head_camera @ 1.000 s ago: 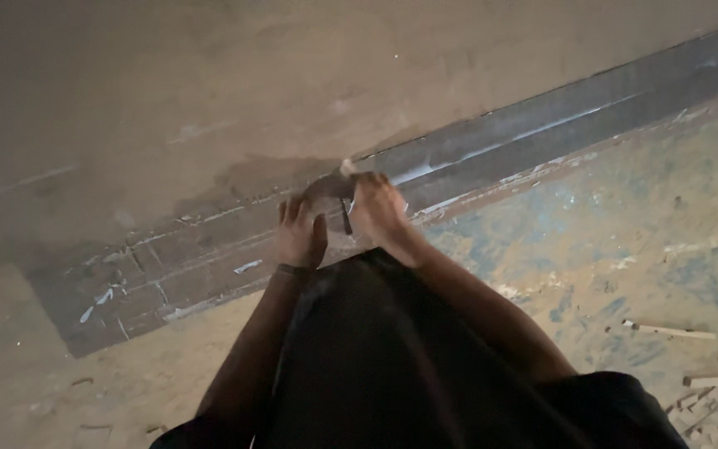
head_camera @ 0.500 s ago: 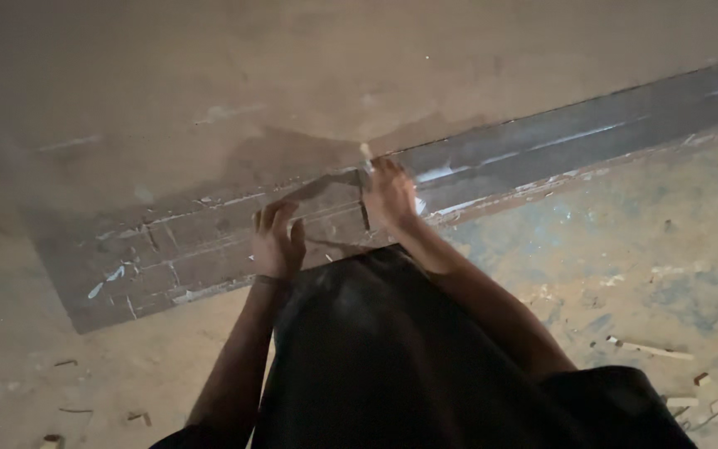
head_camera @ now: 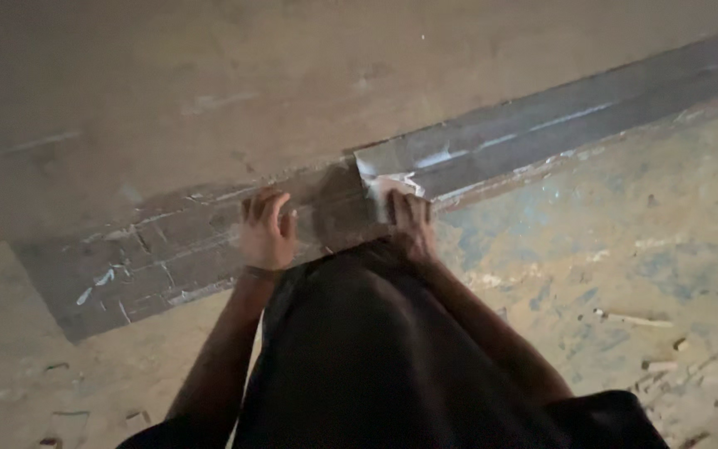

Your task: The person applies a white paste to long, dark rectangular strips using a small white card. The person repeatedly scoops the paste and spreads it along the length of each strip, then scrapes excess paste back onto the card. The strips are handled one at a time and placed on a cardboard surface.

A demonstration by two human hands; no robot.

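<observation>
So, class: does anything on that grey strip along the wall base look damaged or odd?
Yes. The grey strip is scratched, with white patchy marks near the left hand; debris litters the floor.

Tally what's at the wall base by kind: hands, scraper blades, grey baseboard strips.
Hands: 2, left hand flat on the strip, right hand on the blade
Scraper blade: 1
Grey baseboard strip: 1
Total: 4

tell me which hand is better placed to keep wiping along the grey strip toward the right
Right, probably. The right hand already presses the whitish rag on the grey strip, with the unwiped stretch on its side. The left hand rests bare on the strip, further left.
</observation>
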